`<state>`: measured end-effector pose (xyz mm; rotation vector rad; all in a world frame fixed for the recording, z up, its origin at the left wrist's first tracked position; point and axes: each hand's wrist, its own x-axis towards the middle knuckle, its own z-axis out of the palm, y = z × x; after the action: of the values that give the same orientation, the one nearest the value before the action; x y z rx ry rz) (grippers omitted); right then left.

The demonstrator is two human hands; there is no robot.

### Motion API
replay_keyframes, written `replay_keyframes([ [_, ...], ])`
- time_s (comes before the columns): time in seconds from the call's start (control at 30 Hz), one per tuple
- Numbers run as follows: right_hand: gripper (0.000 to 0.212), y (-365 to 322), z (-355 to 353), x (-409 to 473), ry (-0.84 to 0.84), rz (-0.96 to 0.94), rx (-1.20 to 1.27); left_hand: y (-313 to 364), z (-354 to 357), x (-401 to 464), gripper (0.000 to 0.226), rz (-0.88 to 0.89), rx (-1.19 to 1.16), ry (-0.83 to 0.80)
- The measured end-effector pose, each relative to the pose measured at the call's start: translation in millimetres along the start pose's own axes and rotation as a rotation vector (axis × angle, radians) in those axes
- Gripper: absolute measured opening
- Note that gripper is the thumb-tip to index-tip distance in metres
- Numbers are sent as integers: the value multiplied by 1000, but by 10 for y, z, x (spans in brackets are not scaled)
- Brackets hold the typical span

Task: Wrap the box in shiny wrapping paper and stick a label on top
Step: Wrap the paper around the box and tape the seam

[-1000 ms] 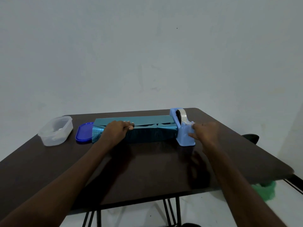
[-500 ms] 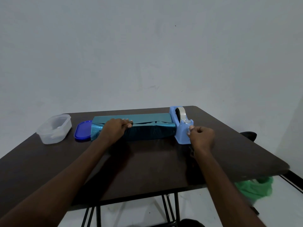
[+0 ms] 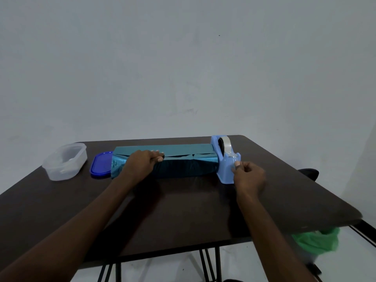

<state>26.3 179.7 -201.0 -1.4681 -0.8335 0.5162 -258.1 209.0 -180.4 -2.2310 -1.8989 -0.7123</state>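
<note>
A long box wrapped in shiny teal paper (image 3: 183, 163) lies across the far part of the dark table (image 3: 183, 210). My left hand (image 3: 142, 164) lies over its left half, fingers curled over the paper's seam and holding the fold down. A light blue tape dispenser (image 3: 224, 161) with a clear tape roll stands against the box's right end. My right hand (image 3: 247, 176) is at the dispenser's front and pinches the free end of the tape between thumb and fingers. No label is in view.
A clear plastic container (image 3: 66, 160) stands at the table's far left, with its blue lid (image 3: 100, 164) flat beside the box's left end. A green bag (image 3: 317, 240) sits on the floor under the table's right edge. A white wall rises behind.
My right hand came from the dispenser's side to its front and closed its fingers on the tape end. My left hand stayed on the box.
</note>
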Motion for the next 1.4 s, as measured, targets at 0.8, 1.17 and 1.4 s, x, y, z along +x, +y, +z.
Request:
replay_keyframes([
  [0.8,18,-752,754,-262,-685,-22,32,-31,60,11,34,9,-48,14],
  [1.17,19,-992,1361,-140,-800,19,-447,-56,112,8,32,5,-69,64],
  [1.4,31,-955,1512,-75,-784,-197,-728,-68,134,30,31,5,-55,79],
])
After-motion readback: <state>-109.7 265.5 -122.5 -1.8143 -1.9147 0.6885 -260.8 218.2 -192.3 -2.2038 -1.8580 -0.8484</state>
